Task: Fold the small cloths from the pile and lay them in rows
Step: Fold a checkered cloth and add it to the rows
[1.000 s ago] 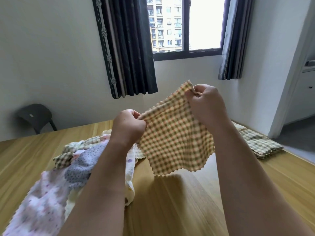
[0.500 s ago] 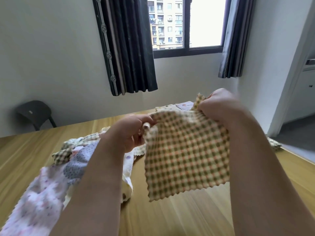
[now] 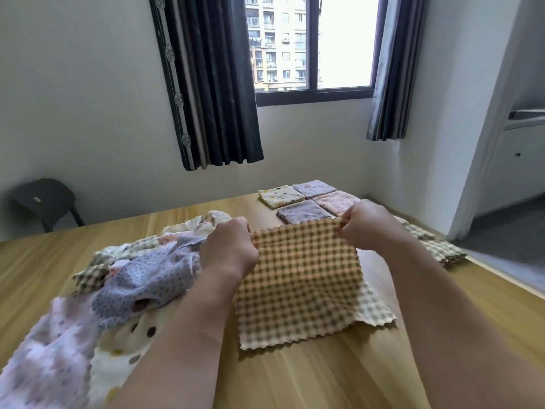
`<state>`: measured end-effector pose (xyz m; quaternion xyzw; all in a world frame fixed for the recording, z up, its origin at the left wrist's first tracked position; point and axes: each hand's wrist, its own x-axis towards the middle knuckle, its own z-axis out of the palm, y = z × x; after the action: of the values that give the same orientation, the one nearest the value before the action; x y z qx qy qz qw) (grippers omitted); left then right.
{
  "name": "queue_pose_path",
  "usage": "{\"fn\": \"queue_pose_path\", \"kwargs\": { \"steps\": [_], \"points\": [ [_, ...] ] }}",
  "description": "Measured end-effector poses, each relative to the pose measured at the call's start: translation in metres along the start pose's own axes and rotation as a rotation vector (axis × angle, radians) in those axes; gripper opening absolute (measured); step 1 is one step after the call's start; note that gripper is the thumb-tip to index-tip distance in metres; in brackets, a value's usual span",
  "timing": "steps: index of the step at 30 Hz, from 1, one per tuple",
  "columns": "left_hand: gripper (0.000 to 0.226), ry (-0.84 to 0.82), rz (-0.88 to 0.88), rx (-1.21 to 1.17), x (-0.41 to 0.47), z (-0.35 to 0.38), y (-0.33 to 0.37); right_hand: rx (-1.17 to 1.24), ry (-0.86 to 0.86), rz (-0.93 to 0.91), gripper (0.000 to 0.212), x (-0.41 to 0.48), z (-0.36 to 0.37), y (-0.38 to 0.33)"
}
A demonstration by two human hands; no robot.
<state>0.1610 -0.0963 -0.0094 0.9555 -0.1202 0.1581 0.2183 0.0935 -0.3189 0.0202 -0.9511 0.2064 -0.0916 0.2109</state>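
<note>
Left hand and right hand pinch far corners of the limp, light checked cloth, likely its best hold.

A wooden table stands near a window with dark curtains, a dark stool by the wall.

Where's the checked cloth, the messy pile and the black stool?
checked cloth (image 3: 298, 278): head view, middle of its checked face.
pile (image 3: 153, 270): head view, on the purple dotted cloth on top.
black stool (image 3: 41, 196): head view, on its seat.
</note>
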Motion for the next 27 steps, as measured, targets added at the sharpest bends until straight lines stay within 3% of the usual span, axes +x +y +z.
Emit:
{"fn": "queue_pose_path", "kwargs": {
  "steps": [3, 9, 13, 20, 27],
  "points": [
    [0.015, 0.032, 0.014, -0.029, 0.002, 0.003, -0.001, 0.386, -0.031, 0.005, 0.01, -0.009, 0.001, 0.022],
    [0.019, -0.007, 0.024, -0.291, 0.001, 0.008, 0.004, 0.871, 0.082, 0.034, 0.015, -0.018, 0.025, 0.047],
    [0.02, 0.074, 0.073, -0.317, -0.001, 0.006, 0.005, 0.701, 0.227, -0.076, 0.011, -0.019, 0.043, 0.065],
    [0.027, 0.107, 0.234, -0.291, -0.027, 0.018, -0.003, 0.404, 0.059, -0.17, 0.021, -0.027, 0.046, 0.089],
    [0.02, 0.076, 0.422, -0.172, -0.074, 0.05, -0.005, 0.334, 0.141, -0.2, 0.037, -0.016, 0.06, 0.095]
  ]
}}
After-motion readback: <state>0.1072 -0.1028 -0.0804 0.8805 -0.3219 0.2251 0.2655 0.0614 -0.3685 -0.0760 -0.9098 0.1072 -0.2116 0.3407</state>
